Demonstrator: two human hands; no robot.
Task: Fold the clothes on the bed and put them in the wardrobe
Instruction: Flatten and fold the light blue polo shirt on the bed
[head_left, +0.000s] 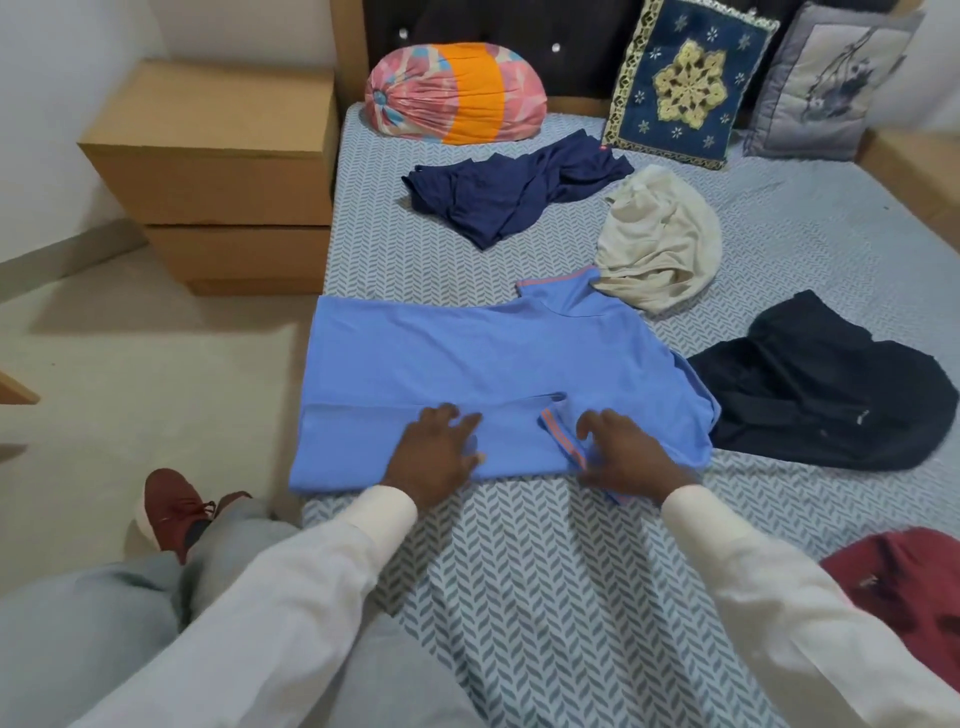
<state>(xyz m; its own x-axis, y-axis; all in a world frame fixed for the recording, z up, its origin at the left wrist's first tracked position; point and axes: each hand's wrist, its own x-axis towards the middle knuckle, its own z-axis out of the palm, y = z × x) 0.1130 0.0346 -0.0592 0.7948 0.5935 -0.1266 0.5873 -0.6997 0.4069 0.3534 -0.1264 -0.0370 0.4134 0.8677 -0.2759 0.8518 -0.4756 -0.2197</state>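
A light blue T-shirt (467, 358) with orange sleeve trim lies spread flat near the bed's left edge, its near side folded over. My left hand (436, 454) presses flat on that folded part. My right hand (621, 454) rests on the folded-in sleeve beside it, fingers spread. Farther back lie a crumpled navy garment (514, 195) and a cream garment (657, 241). A black garment (826, 387) sits to the right of the blue shirt. A maroon garment (904, 597) shows at the lower right edge.
The bed (545, 571) has a grey-and-white herringbone sheet. At the headboard stand a pink-and-orange bolster (454, 93), a blue embroidered cushion (685, 83) and a grey cushion (831, 83). A wooden bedside drawer unit (223, 171) stands left of the bed. My red shoe (169, 509) is on the floor.
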